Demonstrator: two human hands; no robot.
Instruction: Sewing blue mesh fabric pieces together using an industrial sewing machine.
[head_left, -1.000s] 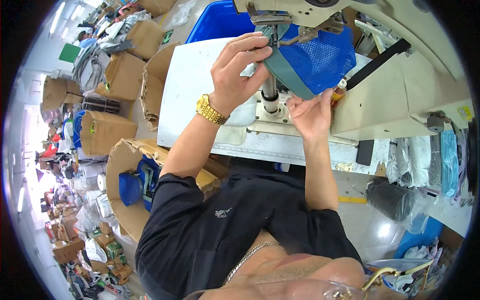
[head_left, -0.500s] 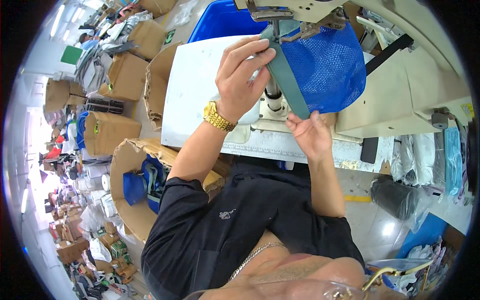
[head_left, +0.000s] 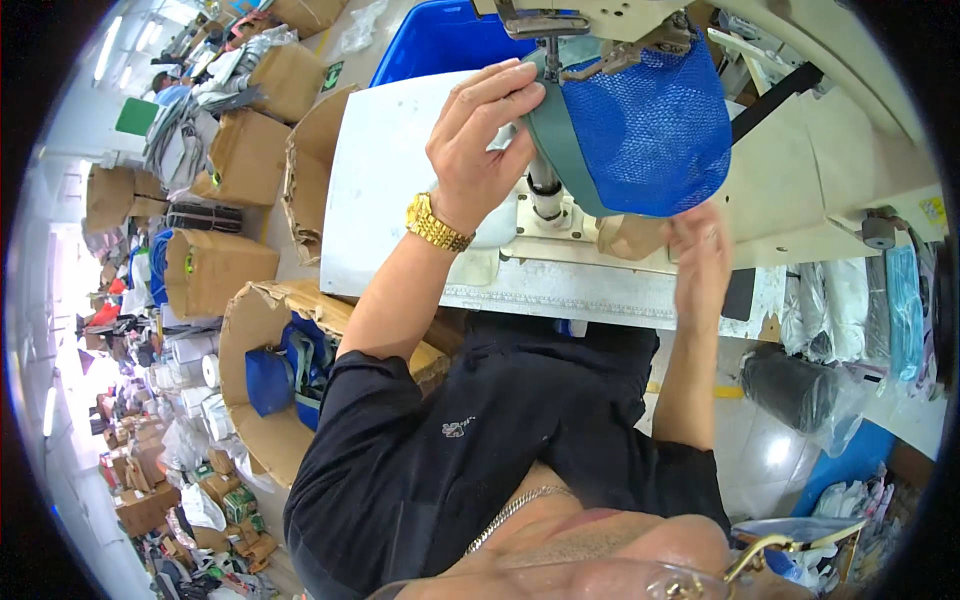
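Under the needle area of an industrial sewing machine (head_left: pixel 620 20) lies blue mesh fabric (head_left: pixel 650 135) with a green band (head_left: pixel 565 165) along its left edge. My left hand (head_left: pixel 480 140), a gold watch on the wrist, grips the top of that band, fingers bent over it. My right hand (head_left: pixel 700 255) is raised at the lower right of the mesh, smeared by motion; I cannot make out whether it touches the fabric. The vertical metal post (head_left: pixel 545 200) stands beneath the band.
A blue bin (head_left: pixel 420 35) is behind the white worktop (head_left: pixel 370 200). Cartons with blue pieces (head_left: pixel 270 380) sit at my left, among piled goods. The machine body (head_left: pixel 820 180) and wrapped bundles (head_left: pixel 830 310) are at my right. A distant person (head_left: pixel 170 92) is at upper left.
My right hand has moved from the lower end of the green band rightward, now blurred. The mesh has spread down and right since a second ago. My left hand stays at the band's top.
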